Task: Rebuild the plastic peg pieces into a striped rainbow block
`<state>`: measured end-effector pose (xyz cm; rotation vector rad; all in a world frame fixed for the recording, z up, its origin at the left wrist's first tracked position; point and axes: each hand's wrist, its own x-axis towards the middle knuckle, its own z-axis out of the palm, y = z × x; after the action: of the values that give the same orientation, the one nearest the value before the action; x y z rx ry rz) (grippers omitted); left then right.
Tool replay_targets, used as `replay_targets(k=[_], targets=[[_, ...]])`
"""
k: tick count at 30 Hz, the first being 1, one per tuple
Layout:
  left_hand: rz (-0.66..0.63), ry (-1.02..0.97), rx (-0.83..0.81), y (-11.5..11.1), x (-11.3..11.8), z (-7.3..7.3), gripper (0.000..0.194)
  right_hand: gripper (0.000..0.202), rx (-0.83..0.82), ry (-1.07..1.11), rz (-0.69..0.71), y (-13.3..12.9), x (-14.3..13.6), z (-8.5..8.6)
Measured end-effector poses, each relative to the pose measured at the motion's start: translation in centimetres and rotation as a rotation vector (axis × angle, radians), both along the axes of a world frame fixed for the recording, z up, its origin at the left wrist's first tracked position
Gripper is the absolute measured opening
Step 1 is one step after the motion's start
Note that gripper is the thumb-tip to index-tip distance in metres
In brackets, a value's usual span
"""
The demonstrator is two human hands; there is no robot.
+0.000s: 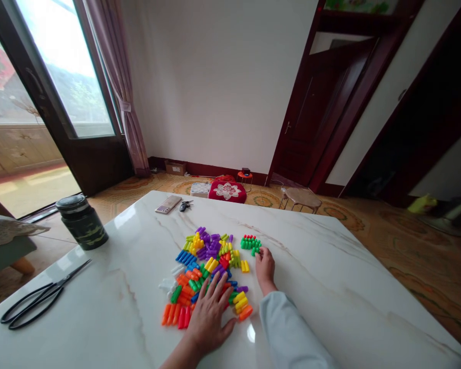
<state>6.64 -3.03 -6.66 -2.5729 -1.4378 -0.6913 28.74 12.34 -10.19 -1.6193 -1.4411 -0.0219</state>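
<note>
Tabletop (315, 292) glossy, veined — plastic pieces (209, 248) strewn; dark-red door (317, 107) beyond.

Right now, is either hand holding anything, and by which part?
Left hand: spread over the colored pieces, no grip visible. Right hand: fingertips at the green pieces; whether one is pinched, and where, can't be told.

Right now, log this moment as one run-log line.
Left hand: spread over coloured pile | Right hand: fingers at green cluster | Scissors: on table, left | Phone, keys: far side | Jar: left edge
</note>
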Motion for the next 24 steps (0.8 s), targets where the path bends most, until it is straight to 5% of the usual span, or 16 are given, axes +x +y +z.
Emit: replay_targets(k=[10, 24], targets=[[-0.009, 0.014, -0.058, 0.1, 0.0, 0.1, 0.069, 0.022, -0.124, -0.247, 0.159, -2.1, -0.8, 1.7], [-0.002, -0.009, -0.041, 0.0, 0.1, 0.2, 0.069, 0.029, -0.231, -0.404, 0.178, -2.2, -1.1, 2.6]])
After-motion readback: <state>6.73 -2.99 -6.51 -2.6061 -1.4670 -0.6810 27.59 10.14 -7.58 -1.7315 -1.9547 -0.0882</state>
